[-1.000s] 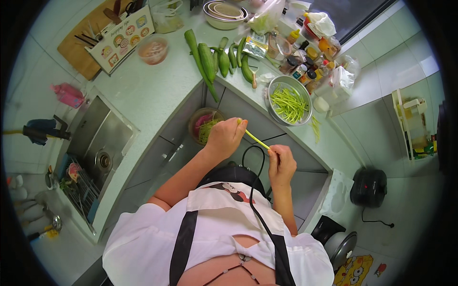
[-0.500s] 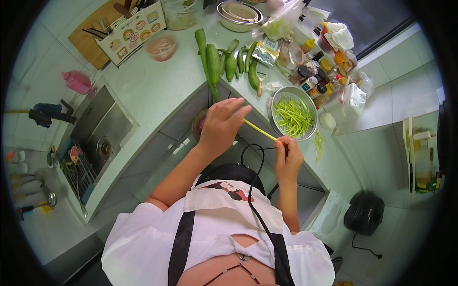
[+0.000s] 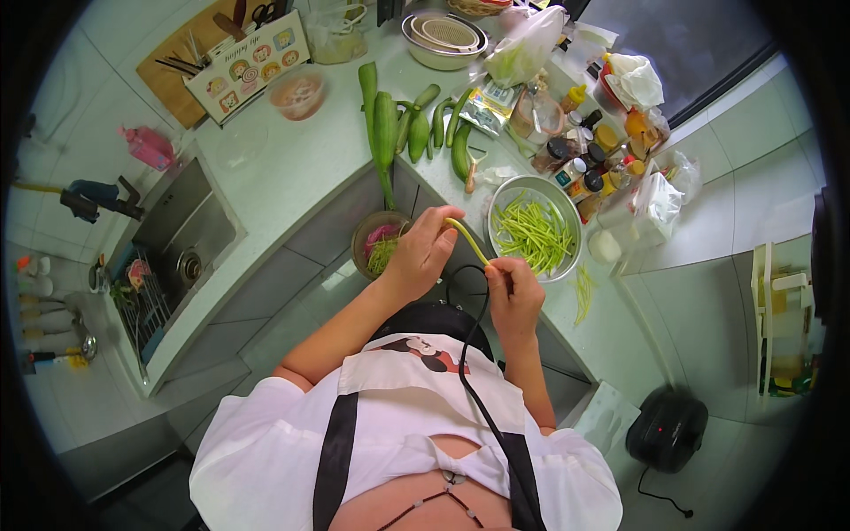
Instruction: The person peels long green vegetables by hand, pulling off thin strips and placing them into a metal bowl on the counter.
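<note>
A thin yellow-green vegetable stem (image 3: 468, 239) bends between my two hands, in front of the counter corner. My left hand (image 3: 421, 254) grips its upper end between thumb and fingers. The lower end is pinched in my right hand (image 3: 517, 296). Just beyond the right hand stands a metal bowl (image 3: 579, 237) with many cut green stem pieces (image 3: 533, 234) in it. A few thin strands (image 3: 583, 296) lie on the counter beside it. Below the counter edge, past my left hand, a round bin (image 3: 358, 250) holds green scraps and something pink.
Several long green gourds (image 3: 384, 133) and a peeler (image 3: 471, 175) lie at the back counter edge. Crowded bottles and jars (image 3: 589, 168) stand at the right, a sink (image 3: 189, 239) at the left. A black cable (image 3: 478, 398) runs down over my apron.
Both hands have come closer together, and the stem has gone from straight to bent. The view has shifted slightly, showing more of the bin.
</note>
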Available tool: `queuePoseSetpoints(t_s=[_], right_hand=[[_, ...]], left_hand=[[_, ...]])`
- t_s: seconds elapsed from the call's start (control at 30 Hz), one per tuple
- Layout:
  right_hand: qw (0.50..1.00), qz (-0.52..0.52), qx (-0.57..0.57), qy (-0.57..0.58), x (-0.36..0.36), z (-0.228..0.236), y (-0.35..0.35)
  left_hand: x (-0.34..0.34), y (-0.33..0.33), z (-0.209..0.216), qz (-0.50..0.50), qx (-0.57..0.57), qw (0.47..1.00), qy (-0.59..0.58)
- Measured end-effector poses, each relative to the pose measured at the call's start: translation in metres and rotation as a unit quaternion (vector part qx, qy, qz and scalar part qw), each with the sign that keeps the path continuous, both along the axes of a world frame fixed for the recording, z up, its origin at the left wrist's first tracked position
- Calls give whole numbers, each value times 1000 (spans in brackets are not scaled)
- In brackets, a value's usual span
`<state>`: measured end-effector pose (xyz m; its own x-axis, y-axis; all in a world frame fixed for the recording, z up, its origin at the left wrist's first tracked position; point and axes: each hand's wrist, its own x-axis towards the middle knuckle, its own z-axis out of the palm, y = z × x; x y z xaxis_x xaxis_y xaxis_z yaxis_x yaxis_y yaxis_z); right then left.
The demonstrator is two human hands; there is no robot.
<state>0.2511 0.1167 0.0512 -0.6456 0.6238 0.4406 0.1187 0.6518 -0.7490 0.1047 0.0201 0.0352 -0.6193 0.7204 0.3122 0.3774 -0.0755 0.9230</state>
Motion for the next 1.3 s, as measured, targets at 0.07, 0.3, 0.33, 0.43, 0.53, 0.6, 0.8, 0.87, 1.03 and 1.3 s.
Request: queuePoseSetpoints(t_s=[0.07,0.3,0.33,0.43,0.53,0.6,0.8,0.87,1.03,1.3], right_hand=[[999,20,33,4,1,0,5],[998,22,63,21,-7,-1,9],[998,17,64,22,-9,-1,8],[997,2,66,25,-19,3,2],[997,-12,69,23,-28,4,-6],[997,-23,68,25,-37,3,-11],[996,-82,41,9,-53,-1,-24],[993,-116,-18,17,-54,-9,-27],[983,-159,-87,15,-60,-9,-32],[989,-120,-61,-63,-68,-3,-42]], left_hand=[[1,3,7,-15,-23,1000,10],[-2,12,10,4,-76,996,51],[-4,13,9,5,-70,996,63],[-15,13,6,-2,-60,993,103],[-26,8,4,-12,-75,990,121],[-36,4,6,-26,-85,988,127],[-63,-7,11,-115,-65,989,61],[-68,-8,16,-152,-40,987,-18],[-79,-8,6,-153,-15,988,-24],[-87,-4,3,-138,-47,972,184]])
